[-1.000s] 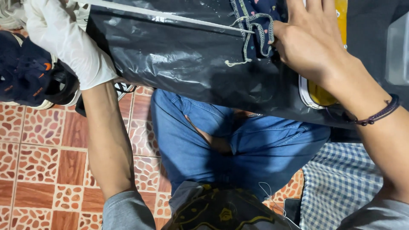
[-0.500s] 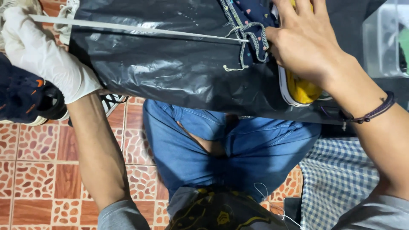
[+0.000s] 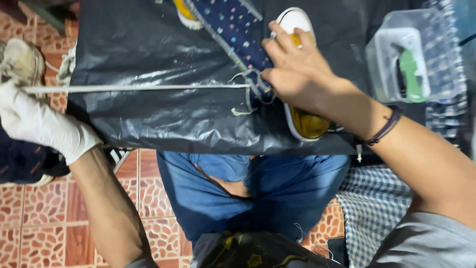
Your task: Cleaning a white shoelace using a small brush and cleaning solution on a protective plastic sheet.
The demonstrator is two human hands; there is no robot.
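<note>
Terracotta pebble-pattern floor tiles [image 3: 39, 223] below, seen past blue-jeaned knees; black plastic sheet [image 3: 148, 114] spread across the lap as a work surface. On the sheet, right of its middle: navy sneaker [image 3: 238, 34] with coloured dots, white toe and yellow lining, lying on its side. Right hand [image 3: 297, 74], bare and wearing a dark cord bracelet, pressing down on the sneaker, fingertips pinched at the laced eyelets. Left hand [image 3: 42, 124], in a white glove, out past the sheet's left edge, closed tight around the end of a white shoelace [image 3: 134, 89] pulled taut and straight from the sneaker. Another worn, pale shoe [image 3: 20, 59] on the floor beyond the sheet's left edge.

Possible trouble: lace slipping from the gloved grip or fraying at the eyelet under hard tension; sneaker sliding on the slick plastic should the right hand ease off.

Clear plastic box [image 3: 416, 59] right of the sneaker, holding a green object; contents otherwise unclear.
</note>
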